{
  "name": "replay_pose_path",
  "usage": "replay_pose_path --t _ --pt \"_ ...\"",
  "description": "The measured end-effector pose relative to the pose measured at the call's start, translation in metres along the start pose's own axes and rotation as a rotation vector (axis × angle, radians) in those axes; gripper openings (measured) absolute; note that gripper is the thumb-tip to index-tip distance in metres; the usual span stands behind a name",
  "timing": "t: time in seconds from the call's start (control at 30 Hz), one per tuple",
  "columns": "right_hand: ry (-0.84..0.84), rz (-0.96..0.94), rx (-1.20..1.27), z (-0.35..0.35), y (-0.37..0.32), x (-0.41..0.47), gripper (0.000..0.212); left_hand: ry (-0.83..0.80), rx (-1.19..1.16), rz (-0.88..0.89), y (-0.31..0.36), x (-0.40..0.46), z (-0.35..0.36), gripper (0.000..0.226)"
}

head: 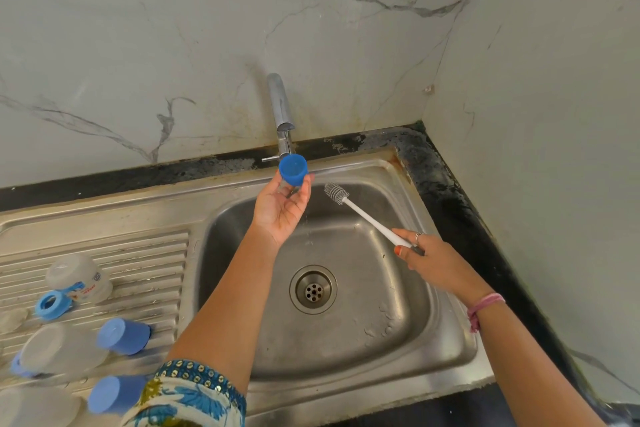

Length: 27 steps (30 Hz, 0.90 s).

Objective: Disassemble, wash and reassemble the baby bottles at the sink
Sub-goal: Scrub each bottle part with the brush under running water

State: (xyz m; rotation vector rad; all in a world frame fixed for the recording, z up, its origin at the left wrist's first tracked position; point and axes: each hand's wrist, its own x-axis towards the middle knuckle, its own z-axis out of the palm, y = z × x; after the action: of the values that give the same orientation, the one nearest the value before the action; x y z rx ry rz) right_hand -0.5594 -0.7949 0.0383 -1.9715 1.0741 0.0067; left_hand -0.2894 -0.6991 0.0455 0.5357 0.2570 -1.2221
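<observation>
The left hand (282,206) is palm up and holds a blue bottle cap (293,169) with its fingertips, the open side of the cap turned up just under the tap (281,113), above the sink (408,340). The right hand (431,258) grips the white handle of a bottle brush (360,211), whose bristle head points to the cap but stays apart from it. On the ribbed drainboard (138,253) to the left lie clear baby bottles (78,277), a light blue ring (52,304) and two blue caps (123,336). A dark counter (446,184) edge runs around the sink, below a marble wall (138,45).
</observation>
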Motion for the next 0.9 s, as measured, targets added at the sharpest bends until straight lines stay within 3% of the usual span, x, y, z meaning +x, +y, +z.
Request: replay_pose_path --t 0.2,0.4,0.63,0.9 --pt "-0.005 0.002 -0.002 0.003 0.003 0.003 0.045 0.028 0.051 -0.002 -0.004 -0.003 -0.005 0.049" --pt "-0.001 -0.005 0.023 0.006 0.001 0.006 0.043 0.142 0.368 0.093 -0.002 -0.006 -0.001 0.04" --pt "-0.016 -0.021 -0.005 0.008 -0.002 0.004 0.044 0.303 1.19 0.533 0.002 0.003 -0.002 0.058" --pt "-0.035 -0.052 -0.024 0.008 -0.007 0.002 0.045 0.396 1.317 0.747 0.006 0.002 0.0 0.061"
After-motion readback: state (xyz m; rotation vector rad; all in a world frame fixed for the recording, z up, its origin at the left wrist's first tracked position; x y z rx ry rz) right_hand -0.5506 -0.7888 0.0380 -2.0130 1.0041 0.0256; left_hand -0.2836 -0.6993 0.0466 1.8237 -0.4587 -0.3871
